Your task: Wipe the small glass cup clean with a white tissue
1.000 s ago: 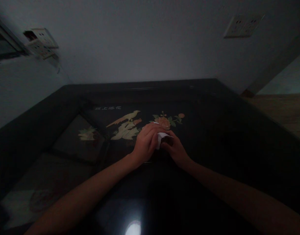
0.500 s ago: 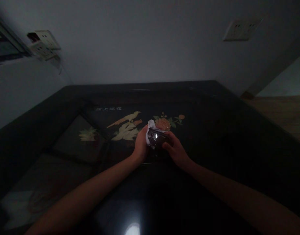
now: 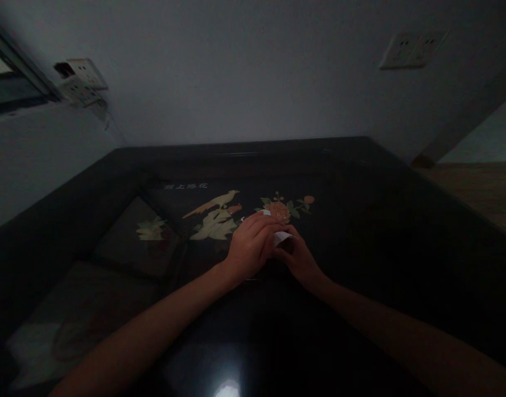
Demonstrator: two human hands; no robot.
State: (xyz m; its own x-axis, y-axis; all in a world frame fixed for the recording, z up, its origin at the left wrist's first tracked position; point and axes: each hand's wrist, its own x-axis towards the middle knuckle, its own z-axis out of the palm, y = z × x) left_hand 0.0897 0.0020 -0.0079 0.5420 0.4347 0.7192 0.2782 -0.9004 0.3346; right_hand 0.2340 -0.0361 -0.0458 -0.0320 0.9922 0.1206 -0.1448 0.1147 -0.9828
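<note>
Left hand [image 3: 249, 242] moved over — white cloth [image 3: 281, 237] beneath.

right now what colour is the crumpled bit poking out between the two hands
White, looking greyish in the dim light; the head view shows it best.

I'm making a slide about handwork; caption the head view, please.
Left hand over white cloth or paper, right hand beside it, above a dark table decorated with bird and flowers.

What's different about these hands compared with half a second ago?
The left hand has moved rightward over the shiny dark object, hiding it; white cloth shows around its fingers. No letting go is visible. The right hand and patterned tabletop look much the same.
</note>
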